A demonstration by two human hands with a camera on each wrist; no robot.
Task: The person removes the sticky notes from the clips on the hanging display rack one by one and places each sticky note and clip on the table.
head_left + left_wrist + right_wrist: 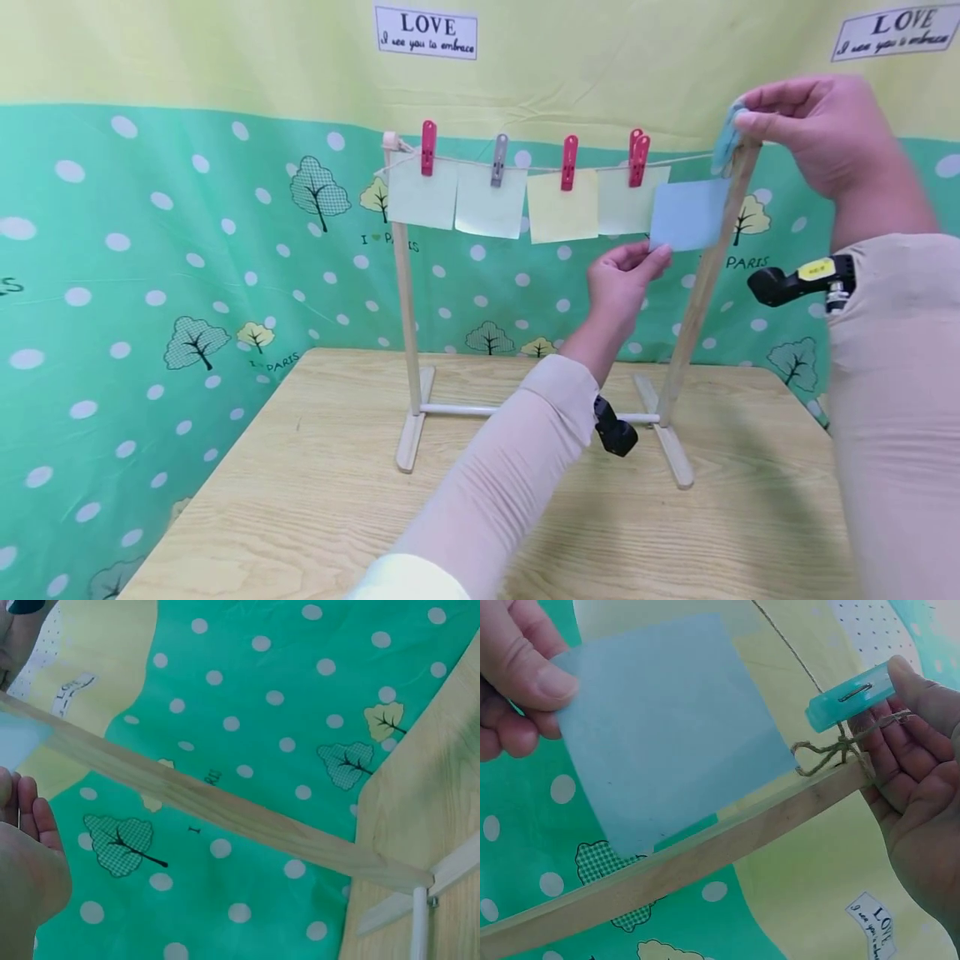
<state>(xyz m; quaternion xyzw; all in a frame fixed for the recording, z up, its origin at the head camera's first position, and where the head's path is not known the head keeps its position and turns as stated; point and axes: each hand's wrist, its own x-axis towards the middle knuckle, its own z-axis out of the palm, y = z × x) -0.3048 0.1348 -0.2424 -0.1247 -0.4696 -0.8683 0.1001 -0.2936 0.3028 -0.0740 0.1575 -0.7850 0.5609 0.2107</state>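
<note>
My left hand (624,279) pinches the lower left corner of a blue square paper (688,215), between thumb and fingers. That paper (667,727) hangs just below the string, near the right post (705,292) of a wooden stand. At the post's top, my right hand (821,125) holds a light blue clothespin (726,137) between thumb and fingers. In the right wrist view the clothespin (851,694) lies beside the knotted string (840,746), apart from the paper. The left wrist view shows the left hand (30,862) at its edge, with part of the paper (22,742).
Several papers hang along the string: a yellow one (562,208) and pale ones (491,204), held by red clothespins (569,162) and a grey clothespin (498,160). The stand's feet (411,433) rest on a wooden table (300,483). A patterned curtain (187,250) hangs behind.
</note>
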